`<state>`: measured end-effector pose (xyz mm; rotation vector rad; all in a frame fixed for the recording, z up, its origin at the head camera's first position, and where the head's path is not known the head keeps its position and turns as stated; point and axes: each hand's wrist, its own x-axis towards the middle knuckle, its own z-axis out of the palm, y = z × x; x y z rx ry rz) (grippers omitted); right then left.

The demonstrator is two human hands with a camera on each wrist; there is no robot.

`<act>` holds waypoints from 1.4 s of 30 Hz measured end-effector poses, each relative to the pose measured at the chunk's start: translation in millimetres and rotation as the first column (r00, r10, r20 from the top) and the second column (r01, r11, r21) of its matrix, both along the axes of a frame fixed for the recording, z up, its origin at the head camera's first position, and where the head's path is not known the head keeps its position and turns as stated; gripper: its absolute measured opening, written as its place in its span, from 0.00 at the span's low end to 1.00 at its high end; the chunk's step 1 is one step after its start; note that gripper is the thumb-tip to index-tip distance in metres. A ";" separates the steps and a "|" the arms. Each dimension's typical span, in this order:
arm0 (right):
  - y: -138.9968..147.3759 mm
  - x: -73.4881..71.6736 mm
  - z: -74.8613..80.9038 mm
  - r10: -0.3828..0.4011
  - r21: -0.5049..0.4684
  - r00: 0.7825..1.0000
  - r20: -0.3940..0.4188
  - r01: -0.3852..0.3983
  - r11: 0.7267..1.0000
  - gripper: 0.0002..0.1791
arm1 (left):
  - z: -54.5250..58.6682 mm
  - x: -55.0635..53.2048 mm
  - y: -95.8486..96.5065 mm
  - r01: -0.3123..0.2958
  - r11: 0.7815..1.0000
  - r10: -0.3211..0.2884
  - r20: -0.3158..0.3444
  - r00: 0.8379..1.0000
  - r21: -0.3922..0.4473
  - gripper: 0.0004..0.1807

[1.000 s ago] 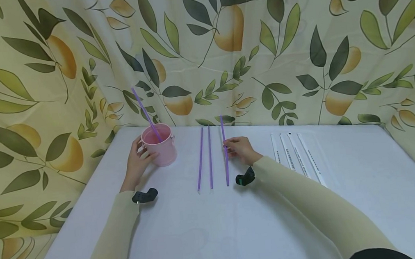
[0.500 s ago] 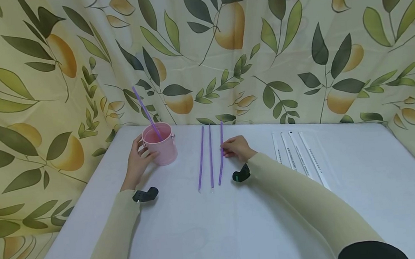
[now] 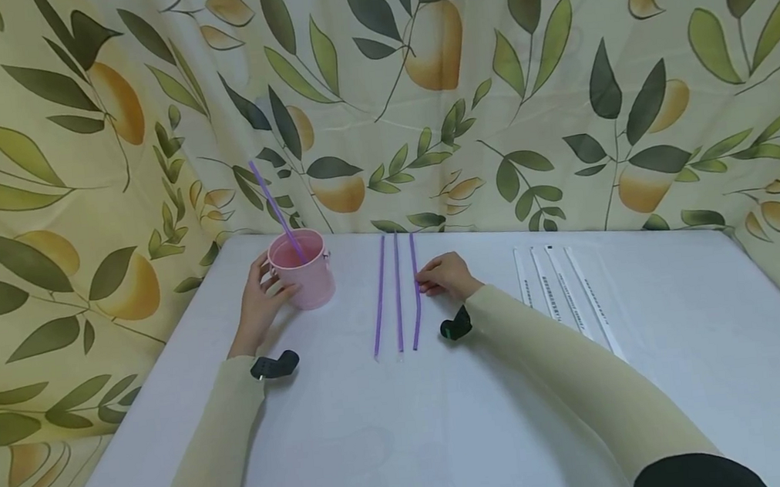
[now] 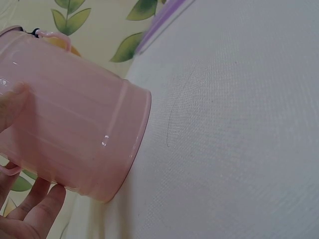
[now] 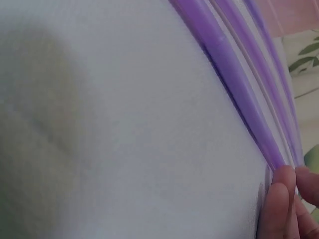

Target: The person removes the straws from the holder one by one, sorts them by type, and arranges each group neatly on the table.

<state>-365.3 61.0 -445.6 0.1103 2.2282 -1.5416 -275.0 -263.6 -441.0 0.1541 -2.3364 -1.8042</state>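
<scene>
My left hand (image 3: 263,305) holds a small pink bucket (image 3: 313,285) by its side, thumb across the near wall and fingers around the back. A purple drinking straw (image 3: 267,192) leans out of the bucket's mouth. My right hand (image 3: 447,275) pinches the rightmost of three purple straws standing in a row on the table, this straw (image 3: 417,318) lying close over the cloth, slightly bent. To its left are the middle straw (image 3: 398,297) and the left straw (image 3: 378,298), roughly parallel. In the right wrist view, thumb and fingertips (image 5: 281,194) meet at the pinched straw's (image 5: 234,79) far part.
Several long thin white strips (image 3: 555,287) with dark print lie to the right, partly behind the right sleeve (image 3: 567,359). The white-covered table (image 3: 351,440) ends at the back against a curtain (image 3: 464,136) printed with leaves and fruit.
My right hand has shifted the rightmost straw a little left, closer to the other two, and its far end has come down. The left hand and bucket stay in place.
</scene>
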 end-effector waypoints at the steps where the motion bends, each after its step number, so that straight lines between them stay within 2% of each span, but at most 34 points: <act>1: 1.3 0.3 0.0 0.003 -0.010 1.000 0.001 -0.003 1.000 0.14 | -0.2 -0.2 -0.1 0.001 1.000 -0.001 -0.002 1.000 0.000 0.46; 8: 12.4 -1.5 -2.3 0.062 -0.163 0.997 0.049 -0.053 0.985 0.19 | 0.7 0.6 0.4 0.004 1.000 -0.004 -0.001 1.000 -0.007 0.46; 14: 18.2 -3.5 -2.2 0.098 -0.211 0.993 0.062 -0.083 0.974 0.21 | 1.4 1.1 -0.2 0.003 1.000 -0.003 0.006 1.000 -0.008 0.47; 21: 25.8 -0.9 0.2 0.155 -0.268 0.988 0.018 -0.145 0.952 0.24 | 0.8 0.3 0.1 -0.003 1.000 0.003 0.013 1.000 -0.003 0.46; 24: 28.9 -0.5 4.9 0.159 -0.249 0.987 -0.015 -0.158 0.955 0.25 | 1.1 0.4 0.4 -0.002 1.000 0.002 0.016 1.000 -0.002 0.47; 26: 29.9 -0.9 9.7 0.171 -0.221 0.983 -0.067 -0.182 0.958 0.25 | 1.2 0.5 0.3 -0.002 1.000 0.002 0.012 1.000 -0.004 0.47; 29: 28.6 -1.6 18.9 0.191 -0.193 0.966 -0.174 -0.223 0.955 0.24 | 0.5 0.5 -0.5 0.000 1.000 0.000 0.006 1.000 -0.005 0.47; 36: 14.8 -0.9 49.0 0.199 -0.213 0.896 -0.397 -0.301 0.929 0.21 | -1.0 0.4 -1.2 -0.001 1.000 0.001 -0.002 1.000 -0.004 0.47; 42: -5.3 -0.9 78.7 0.201 -0.216 0.852 -0.484 -0.338 0.916 0.19 | 0.3 0.2 -0.2 -0.001 1.000 0.001 -0.002 1.000 -0.016 0.47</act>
